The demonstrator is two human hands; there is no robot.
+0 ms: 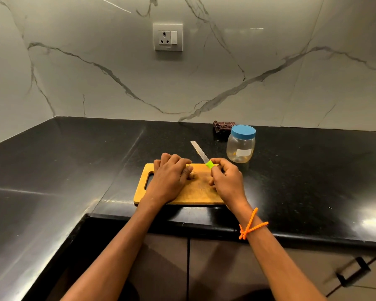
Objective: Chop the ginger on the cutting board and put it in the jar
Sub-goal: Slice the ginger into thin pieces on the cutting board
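Wooden and rectangular, with a handle slot at its left end, the cutting board [195, 192] lay on the glossy black stone counter [74, 170] at the centre of the frame. The left hand [169, 177] lay palm down across the board's left half, its fingers curled over a small tan piece of ginger [192, 176] that was mostly hidden beneath them; whether they pinched it or only pressed on it could not be told. The right hand [225, 180] was closed round the bright green handle of a knife [201, 154], whose narrow steel blade pointed up and to the left, clear of the board's far edge. An orange beaded wristband [251, 224] circled the right wrist. Just right of the blade stood the clear plastic jar [241, 146], its blue lid on, and behind it, against the marble wall, lay a dark checked cloth [223, 126].
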